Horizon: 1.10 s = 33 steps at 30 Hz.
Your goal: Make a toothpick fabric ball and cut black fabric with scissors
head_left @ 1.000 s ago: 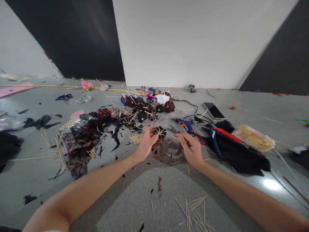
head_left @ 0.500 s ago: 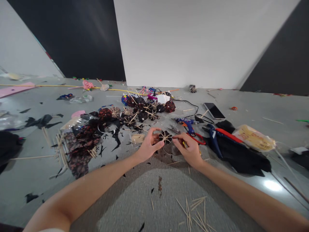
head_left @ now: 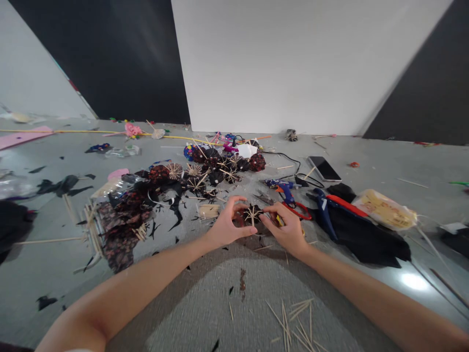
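Observation:
A small dark fabric umbrella with toothpick ribs (head_left: 252, 214) is held between both hands just above the grey table. My left hand (head_left: 227, 222) curls round its left side, thumb and fingers pinching it. Fingers of my right hand (head_left: 287, 226) pinch its right edge. Behind them lies a cluster of finished little umbrellas (head_left: 212, 168), dark with pale ribs. The clear ring seen under the hands before is hidden.
A blue glue gun (head_left: 280, 187), red-handled scissors (head_left: 301, 210), a phone (head_left: 324, 168) and a black cloth (head_left: 366, 234) lie at the right. Floral fabric scraps and stick bundles (head_left: 117, 220) lie left. Loose toothpicks (head_left: 293, 320) lie near me. A white board (head_left: 293, 63) stands behind.
My left hand carried the little umbrella to the right and slightly lower. My right hand closed in and took hold of its other side, covering the clear ring.

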Available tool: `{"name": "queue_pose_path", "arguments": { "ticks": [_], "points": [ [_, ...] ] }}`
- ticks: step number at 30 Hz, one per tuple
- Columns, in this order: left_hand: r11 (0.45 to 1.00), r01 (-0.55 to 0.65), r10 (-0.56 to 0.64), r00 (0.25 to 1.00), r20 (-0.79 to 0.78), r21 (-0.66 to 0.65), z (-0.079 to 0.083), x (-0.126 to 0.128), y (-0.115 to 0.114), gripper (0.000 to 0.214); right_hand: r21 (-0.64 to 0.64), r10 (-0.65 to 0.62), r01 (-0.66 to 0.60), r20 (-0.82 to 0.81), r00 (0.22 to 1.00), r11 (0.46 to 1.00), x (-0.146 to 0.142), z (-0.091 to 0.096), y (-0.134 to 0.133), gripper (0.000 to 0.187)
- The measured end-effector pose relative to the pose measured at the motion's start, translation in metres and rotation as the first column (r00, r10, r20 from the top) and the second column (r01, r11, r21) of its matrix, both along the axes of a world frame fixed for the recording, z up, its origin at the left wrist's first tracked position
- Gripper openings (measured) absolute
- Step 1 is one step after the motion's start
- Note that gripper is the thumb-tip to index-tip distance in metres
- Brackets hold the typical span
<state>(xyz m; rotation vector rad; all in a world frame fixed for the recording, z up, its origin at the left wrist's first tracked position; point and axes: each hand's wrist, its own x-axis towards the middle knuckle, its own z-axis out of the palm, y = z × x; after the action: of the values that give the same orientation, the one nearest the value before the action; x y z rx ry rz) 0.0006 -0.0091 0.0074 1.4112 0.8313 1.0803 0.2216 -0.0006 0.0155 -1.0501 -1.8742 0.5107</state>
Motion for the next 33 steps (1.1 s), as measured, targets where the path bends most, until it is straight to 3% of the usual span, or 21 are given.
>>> {"name": "queue_pose_path", "arguments": {
  "ticks": [7, 14, 27, 33],
  "points": [
    [0.991, -0.024, 0.057, 0.966, -0.251, 0.132, 0.005, 0.004, -0.006, 0.094, -0.055, -0.016, 0.015, -0.003, 1.000, 0.998, -0.002, -0.002, 0.001, 0.010],
    [0.990, -0.065, 0.102, 0.945, -0.310, 0.128, 0.015, 0.005, -0.011, 0.086, -0.161, -0.017, 0.009, -0.048, 0.999, 0.987, -0.001, -0.005, 0.003, 0.019],
    [0.978, -0.198, 0.201, 0.979, -0.042, 0.066, 0.003, 0.004, -0.002, 0.054, -0.088, -0.147, 0.135, -0.151, 0.978, 0.987, 0.002, -0.001, -0.003, 0.021],
    [0.944, -0.292, 0.315, 0.936, 0.160, -0.150, -0.002, 0.002, 0.010, 0.062, -0.109, -0.156, 0.137, -0.190, 0.969, 0.985, 0.005, -0.004, 0.000, 0.023]
  ]
}}
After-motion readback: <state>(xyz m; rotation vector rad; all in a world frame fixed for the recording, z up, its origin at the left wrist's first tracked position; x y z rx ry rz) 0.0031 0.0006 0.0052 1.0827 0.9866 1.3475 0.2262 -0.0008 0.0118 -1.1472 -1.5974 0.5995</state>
